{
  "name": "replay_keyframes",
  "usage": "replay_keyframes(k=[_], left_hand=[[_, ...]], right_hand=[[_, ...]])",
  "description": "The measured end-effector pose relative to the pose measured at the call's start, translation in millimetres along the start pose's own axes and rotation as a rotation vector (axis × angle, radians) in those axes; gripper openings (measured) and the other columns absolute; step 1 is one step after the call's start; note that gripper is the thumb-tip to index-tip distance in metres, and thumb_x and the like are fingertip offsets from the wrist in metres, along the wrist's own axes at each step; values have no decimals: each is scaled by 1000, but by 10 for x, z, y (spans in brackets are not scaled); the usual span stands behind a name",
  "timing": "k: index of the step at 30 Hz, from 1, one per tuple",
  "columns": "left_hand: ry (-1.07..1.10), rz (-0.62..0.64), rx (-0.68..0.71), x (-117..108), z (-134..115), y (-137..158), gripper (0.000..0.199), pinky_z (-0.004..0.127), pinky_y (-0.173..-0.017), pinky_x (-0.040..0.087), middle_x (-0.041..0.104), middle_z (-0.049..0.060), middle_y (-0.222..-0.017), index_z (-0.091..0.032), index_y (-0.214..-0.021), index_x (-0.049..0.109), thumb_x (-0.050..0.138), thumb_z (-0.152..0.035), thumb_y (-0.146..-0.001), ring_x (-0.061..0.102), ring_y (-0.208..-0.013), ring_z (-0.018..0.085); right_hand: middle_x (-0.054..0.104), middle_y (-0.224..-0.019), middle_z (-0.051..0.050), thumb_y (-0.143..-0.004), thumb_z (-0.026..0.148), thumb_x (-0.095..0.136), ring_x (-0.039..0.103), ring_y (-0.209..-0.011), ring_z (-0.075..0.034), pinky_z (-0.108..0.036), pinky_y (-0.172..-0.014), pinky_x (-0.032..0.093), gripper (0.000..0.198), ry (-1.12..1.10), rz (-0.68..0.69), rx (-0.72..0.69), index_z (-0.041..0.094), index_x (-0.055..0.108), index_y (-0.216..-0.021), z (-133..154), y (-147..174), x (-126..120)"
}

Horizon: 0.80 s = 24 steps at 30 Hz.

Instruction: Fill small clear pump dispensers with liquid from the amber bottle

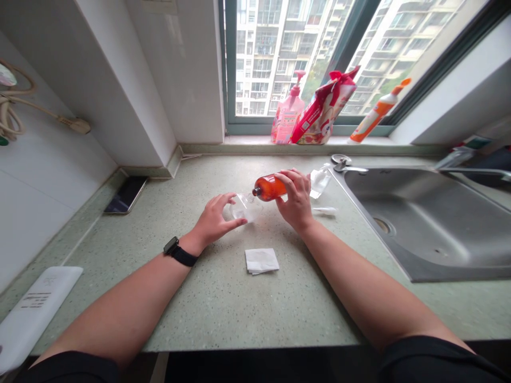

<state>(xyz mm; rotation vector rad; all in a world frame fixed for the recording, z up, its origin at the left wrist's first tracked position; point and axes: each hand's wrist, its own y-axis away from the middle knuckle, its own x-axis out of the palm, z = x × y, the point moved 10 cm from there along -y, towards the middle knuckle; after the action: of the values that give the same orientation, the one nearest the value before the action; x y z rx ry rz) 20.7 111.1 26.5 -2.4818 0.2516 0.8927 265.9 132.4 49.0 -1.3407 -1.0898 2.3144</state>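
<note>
My right hand (294, 199) grips an amber bottle (271, 187) with orange-red liquid inside. The bottle lies tilted almost level, its uncapped dark neck pointing left. Just left of that mouth is a transparent container (241, 208), possibly a small cup. My left hand (219, 217) curves around it, thumb in front and fingers behind. Whether liquid is running between the two cannot be made out. Nearer to me, a folded white tissue (262, 260) lies flat on the speckled green counter (223, 314). Crumpled transparent packaging (320, 181) and a thin wrapped item (324, 211) rest beside my right hand.
A steel sink (431, 223) is set into the counter on the right. On the windowsill stand a pink pump bottle (288, 118), a red bag (325, 109) and an orange-and-white bottle (375, 118). A phone (126, 194) and a white slab-like object (38, 314) lie left.
</note>
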Motion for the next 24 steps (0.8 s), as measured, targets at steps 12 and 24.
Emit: replay_keyframes(k=[12, 24], left_hand=[[-10, 3, -10, 1, 4, 8, 76, 56, -114, 52, 75, 8, -127, -29, -145, 61, 88, -65, -85, 71, -123, 34], [5, 10, -15, 11, 14, 2, 77, 55, -114, 51, 75, 9, -127, -28, -146, 61, 87, -67, -85, 70, -122, 35]], right_hand=[[56, -157, -6, -87, 7, 59, 38, -161, -41, -79, -135, 16, 81, 31, 10, -20, 44, 49, -157, -20, -7, 2], [58, -156, -5, -87, 7, 59, 38, -162, -39, -74, -137, 13, 75, 38, -5, -21, 43, 54, -153, 26, -17, -47]])
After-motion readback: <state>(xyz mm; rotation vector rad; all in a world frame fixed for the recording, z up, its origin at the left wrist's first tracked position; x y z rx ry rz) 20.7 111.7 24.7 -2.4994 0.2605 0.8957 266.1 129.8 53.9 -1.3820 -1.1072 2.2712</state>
